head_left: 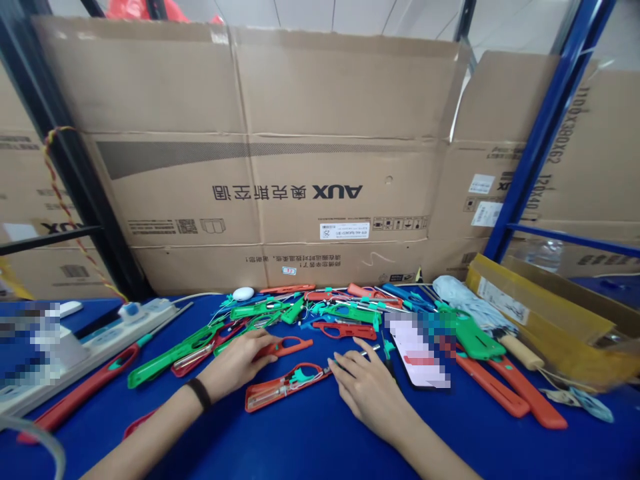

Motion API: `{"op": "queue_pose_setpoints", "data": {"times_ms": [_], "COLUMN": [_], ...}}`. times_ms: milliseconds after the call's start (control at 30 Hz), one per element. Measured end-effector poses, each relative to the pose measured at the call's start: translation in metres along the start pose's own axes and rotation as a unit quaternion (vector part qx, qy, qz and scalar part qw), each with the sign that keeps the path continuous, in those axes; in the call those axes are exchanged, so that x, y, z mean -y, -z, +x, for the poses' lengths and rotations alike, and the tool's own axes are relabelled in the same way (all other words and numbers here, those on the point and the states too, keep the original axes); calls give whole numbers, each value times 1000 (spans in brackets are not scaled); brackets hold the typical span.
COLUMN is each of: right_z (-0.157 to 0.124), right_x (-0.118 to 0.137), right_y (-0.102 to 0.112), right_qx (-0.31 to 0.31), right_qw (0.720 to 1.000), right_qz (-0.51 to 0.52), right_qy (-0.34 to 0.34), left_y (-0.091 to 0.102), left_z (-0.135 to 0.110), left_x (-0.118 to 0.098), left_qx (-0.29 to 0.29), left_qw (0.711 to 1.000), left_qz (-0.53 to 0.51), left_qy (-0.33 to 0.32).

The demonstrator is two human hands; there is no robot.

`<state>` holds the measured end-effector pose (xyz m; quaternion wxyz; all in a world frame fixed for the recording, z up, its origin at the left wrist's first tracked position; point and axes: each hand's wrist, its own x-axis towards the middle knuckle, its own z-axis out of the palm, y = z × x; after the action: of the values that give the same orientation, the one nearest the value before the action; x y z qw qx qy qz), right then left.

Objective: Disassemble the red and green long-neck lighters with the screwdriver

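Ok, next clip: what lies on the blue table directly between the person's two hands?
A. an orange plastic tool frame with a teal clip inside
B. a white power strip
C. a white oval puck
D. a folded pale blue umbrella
A: the orange plastic tool frame with a teal clip lies on the blue table between the left hand and the right hand, whose fingertips reach its end.

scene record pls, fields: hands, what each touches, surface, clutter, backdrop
left hand: rests on an orange plastic tool, fingers curled over it
right hand: flat on the table, fingertips at the tip of an orange case holding small metal parts
surface: blue table
clutter: pile of green and orange tools, power strip, folded umbrella
backdrop: AUX cardboard box, upside down
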<state>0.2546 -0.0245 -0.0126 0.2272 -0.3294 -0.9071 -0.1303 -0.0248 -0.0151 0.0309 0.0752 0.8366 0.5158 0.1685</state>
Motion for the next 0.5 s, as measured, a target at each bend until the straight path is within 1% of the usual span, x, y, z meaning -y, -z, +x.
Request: {"op": "queue_pose_setpoints", "data": {"times_ms": [100,200,333,433,500], "right_z": [-1,-1,0,0,-1], "right_x": [0,0,0,1,2], "right_y": [-1,-2,0,1,2], "right_qx": [-12,-18,-17,-25,-36], "right_qw": [1000,1000,1000,999,998], "right_qz": [3,14,19,26,41], "right_qy": [2,0,-3,-6,-7], "left_y": [8,13,10,9,11], "left_z": [11,21,30,35,39], "left_x": [2,5,6,4,1], "left_qx": [52,81,98,103,102], "left_qw": [998,995,990,988,988], "left_qz": [-19,-38,-64,-77,-83], "left_qy": [20,48,81,89,86]}}
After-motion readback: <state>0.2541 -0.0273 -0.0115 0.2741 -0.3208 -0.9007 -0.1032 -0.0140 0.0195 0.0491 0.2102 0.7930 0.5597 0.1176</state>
